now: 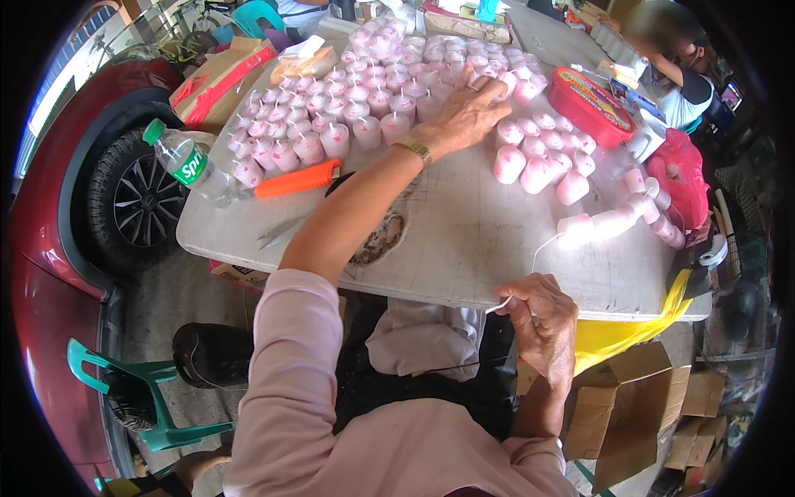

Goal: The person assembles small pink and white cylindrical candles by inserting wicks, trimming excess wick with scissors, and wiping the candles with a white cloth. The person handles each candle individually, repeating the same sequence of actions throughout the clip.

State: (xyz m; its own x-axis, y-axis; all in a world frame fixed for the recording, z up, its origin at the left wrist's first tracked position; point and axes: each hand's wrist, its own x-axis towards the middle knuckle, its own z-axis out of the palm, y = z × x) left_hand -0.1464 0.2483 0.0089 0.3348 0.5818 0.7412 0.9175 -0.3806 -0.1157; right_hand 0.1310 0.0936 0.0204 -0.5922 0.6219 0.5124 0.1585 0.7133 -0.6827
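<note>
Left hand (pixel 466 114) extends over the table (pixel 464 224) to the cups (pixel 379 103), which stand in close rows; whether it grasps one cannot be determined. Right hand (pixel 544 321) pinches a white string (pixel 498 306) at the table's near edge. Orange tool (pixel 298 180) lies beside the cups.

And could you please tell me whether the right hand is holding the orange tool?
No, the right hand holds a white string, while the orange tool lies on the table.

Green bottle label (pixel 190 166) bears white lettering (pixel 192 164) (large); red tub (pixel 590 109) bears print (pixel 585 93).
</note>
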